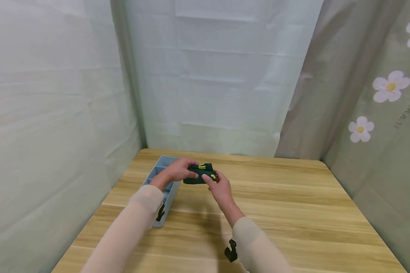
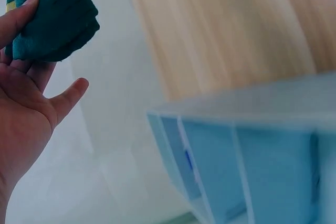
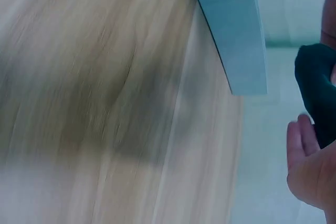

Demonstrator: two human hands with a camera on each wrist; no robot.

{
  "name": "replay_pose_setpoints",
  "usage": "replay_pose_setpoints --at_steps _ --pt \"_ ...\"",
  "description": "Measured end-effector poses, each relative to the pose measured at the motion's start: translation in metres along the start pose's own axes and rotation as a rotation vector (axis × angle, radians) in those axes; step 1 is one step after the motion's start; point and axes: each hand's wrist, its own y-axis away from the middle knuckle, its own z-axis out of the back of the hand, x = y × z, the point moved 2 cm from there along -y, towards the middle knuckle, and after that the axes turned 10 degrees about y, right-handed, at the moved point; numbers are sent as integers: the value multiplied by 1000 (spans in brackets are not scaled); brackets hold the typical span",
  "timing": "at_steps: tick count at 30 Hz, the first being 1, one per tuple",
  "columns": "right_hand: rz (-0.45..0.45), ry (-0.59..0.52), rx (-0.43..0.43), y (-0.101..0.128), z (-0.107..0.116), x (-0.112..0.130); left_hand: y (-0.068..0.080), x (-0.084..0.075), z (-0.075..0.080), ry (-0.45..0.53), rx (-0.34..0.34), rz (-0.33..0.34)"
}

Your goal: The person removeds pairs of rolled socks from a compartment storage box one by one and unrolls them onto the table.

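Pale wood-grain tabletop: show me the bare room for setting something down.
The tabletop is bare right of the right hand, out to the green flowered fabric wall. Crowded: the left side, with the long blue plastic compartment tray; nearby, both hands, the left hand included, hold folded dark green cloth.

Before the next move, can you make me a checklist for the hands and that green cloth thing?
1. Left hand holds the dark green cloth: ok, thumb pressed on it.
2. Right hand holds it too: ok, at the other end.
3. Cloth up off the table: ok, both hands hold it in the air.
4. Blue divided box upright on the table: ok.
5. Whole inside of the box visible: not ok, the left arm covers part.
6. Cloth neatly folded all over: cannot tell, fingers hide some.
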Motion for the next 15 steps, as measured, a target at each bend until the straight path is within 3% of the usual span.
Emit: replay_pose_setpoints --at_steps 7,11,15 --pt "-39 -106 -29 -4 27 -11 -11 1 -30 84 -54 -22" --pt "-72 -133 -18 -3 44 -12 -13 1 -45 139 -95 28" --pt "-97 -156 -3 1 58 -13 -11 1 -58 196 -78 91"
